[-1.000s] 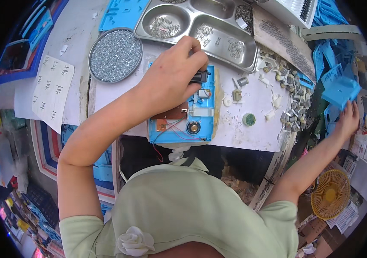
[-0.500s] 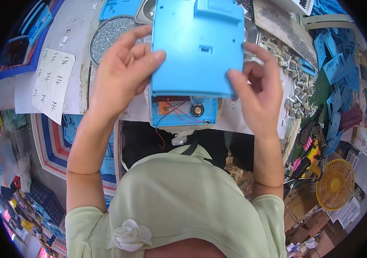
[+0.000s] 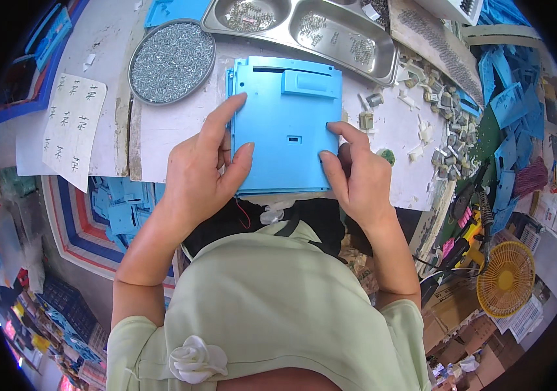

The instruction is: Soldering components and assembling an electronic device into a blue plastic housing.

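Observation:
A blue plastic back cover lies over the open case at the table's front edge, hiding the case's inside. My left hand grips the cover's left side, index finger at its edge and thumb on its face. On the right edge, my right hand holds the cover between index finger and thumb. The cover has a raised block near its far end and a small slot in its middle. A thin red wire hangs below the near edge. Whether cover and case sit fully flush cannot be seen.
A round dish of screws stands at the back left, beside a steel compartment tray with small metal parts. Many small metal pieces are scattered at the right. A marked paper sheet lies left. A yellow fan is at lower right.
Both hands have brought the cover down and nearer, from raised above the table onto the case. The speaker and most wires, visible before, are now covered.

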The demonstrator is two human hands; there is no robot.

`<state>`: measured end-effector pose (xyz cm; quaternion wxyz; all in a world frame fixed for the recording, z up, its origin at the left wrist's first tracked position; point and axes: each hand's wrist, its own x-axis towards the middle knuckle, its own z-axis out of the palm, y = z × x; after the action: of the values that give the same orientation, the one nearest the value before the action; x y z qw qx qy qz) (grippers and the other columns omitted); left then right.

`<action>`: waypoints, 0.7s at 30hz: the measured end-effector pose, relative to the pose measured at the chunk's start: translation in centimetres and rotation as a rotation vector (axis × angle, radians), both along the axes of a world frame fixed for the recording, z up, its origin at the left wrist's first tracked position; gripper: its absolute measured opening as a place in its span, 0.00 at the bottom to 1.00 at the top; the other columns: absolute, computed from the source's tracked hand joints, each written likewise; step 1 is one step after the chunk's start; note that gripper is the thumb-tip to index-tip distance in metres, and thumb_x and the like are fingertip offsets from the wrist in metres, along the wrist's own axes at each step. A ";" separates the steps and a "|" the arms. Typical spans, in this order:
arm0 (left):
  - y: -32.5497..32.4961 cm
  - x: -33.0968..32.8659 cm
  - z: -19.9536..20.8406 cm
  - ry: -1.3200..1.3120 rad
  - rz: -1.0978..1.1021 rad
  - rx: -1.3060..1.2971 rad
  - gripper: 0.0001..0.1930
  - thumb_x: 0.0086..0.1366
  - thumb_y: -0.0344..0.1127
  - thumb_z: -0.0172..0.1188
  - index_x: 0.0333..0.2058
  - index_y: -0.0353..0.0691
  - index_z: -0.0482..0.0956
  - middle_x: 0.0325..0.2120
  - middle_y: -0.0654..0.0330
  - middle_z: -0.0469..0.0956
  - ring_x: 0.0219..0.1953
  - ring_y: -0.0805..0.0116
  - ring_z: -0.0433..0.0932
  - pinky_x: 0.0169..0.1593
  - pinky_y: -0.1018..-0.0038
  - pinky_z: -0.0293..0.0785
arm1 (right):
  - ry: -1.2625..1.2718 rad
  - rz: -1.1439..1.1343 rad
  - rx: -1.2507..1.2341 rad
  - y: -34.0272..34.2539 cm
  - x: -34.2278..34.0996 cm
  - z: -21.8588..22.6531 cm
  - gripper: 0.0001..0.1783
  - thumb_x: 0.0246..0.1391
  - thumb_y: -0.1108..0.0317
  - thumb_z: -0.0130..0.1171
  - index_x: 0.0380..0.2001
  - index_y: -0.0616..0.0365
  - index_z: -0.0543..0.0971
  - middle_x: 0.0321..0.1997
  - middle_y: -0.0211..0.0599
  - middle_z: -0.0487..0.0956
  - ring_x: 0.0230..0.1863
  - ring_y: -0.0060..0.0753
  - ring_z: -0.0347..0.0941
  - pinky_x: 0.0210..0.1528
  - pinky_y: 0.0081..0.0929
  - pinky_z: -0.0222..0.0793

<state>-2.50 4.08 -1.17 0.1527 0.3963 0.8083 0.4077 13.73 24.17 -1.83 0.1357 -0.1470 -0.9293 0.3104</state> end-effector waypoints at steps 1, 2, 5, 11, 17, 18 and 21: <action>0.0 0.0 -0.1 0.000 0.005 0.010 0.32 0.63 0.29 0.66 0.66 0.39 0.68 0.18 0.62 0.70 0.18 0.67 0.73 0.25 0.71 0.70 | 0.014 0.014 -0.018 0.2 -0.1 -0.2 0.22 0.60 0.65 0.66 0.55 0.60 0.75 0.22 0.37 0.77 0.20 0.38 0.75 0.24 0.33 0.68; -0.1 0.1 -0.2 0.000 0.013 0.020 0.32 0.62 0.29 0.66 0.65 0.40 0.68 0.18 0.62 0.70 0.18 0.67 0.73 0.25 0.71 0.70 | 0.027 0.032 -0.038 0.3 -0.1 -0.3 0.22 0.60 0.65 0.66 0.55 0.60 0.75 0.22 0.37 0.77 0.19 0.37 0.74 0.23 0.32 0.67; 0.3 0.4 -0.2 0.020 -0.003 0.048 0.30 0.62 0.29 0.66 0.63 0.40 0.71 0.18 0.62 0.70 0.18 0.68 0.72 0.25 0.71 0.69 | -0.052 -0.044 -0.199 0.1 0.9 -0.2 0.21 0.59 0.68 0.67 0.54 0.60 0.77 0.20 0.36 0.76 0.19 0.36 0.73 0.23 0.31 0.67; -0.3 0.0 -0.2 -0.002 0.013 0.064 0.28 0.62 0.29 0.66 0.62 0.40 0.73 0.16 0.63 0.69 0.17 0.68 0.72 0.24 0.71 0.69 | 0.053 0.091 -0.093 0.4 -0.1 -0.5 0.18 0.58 0.71 0.67 0.51 0.57 0.79 0.20 0.36 0.76 0.20 0.36 0.74 0.24 0.30 0.69; -1.6 1.7 -0.7 -0.081 0.085 0.015 0.31 0.64 0.27 0.64 0.66 0.37 0.68 0.17 0.65 0.64 0.18 0.74 0.64 0.25 0.76 0.63 | 0.081 0.172 0.066 0.3 -0.3 -0.8 0.22 0.58 0.73 0.66 0.57 0.56 0.78 0.22 0.40 0.79 0.20 0.39 0.76 0.25 0.35 0.71; -1.8 1.9 -0.9 -0.134 0.106 0.004 0.31 0.65 0.26 0.63 0.67 0.37 0.67 0.18 0.66 0.63 0.19 0.77 0.61 0.26 0.79 0.60 | 0.042 0.175 0.113 0.0 -0.3 -0.6 0.24 0.58 0.74 0.65 0.58 0.55 0.78 0.22 0.41 0.80 0.19 0.40 0.76 0.25 0.37 0.71; -1.9 2.0 -1.9 -0.162 0.122 0.041 0.29 0.68 0.29 0.64 0.66 0.35 0.67 0.18 0.62 0.68 0.19 0.70 0.68 0.27 0.72 0.68 | -0.159 0.180 0.225 -0.9 -0.1 1.1 0.28 0.57 0.73 0.66 0.62 0.49 0.78 0.20 0.43 0.78 0.19 0.45 0.76 0.25 0.41 0.71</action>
<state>-0.52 2.23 -3.03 0.1843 0.3153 0.8073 0.4636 13.61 23.25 -0.74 0.0490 -0.0711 -0.9754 0.2028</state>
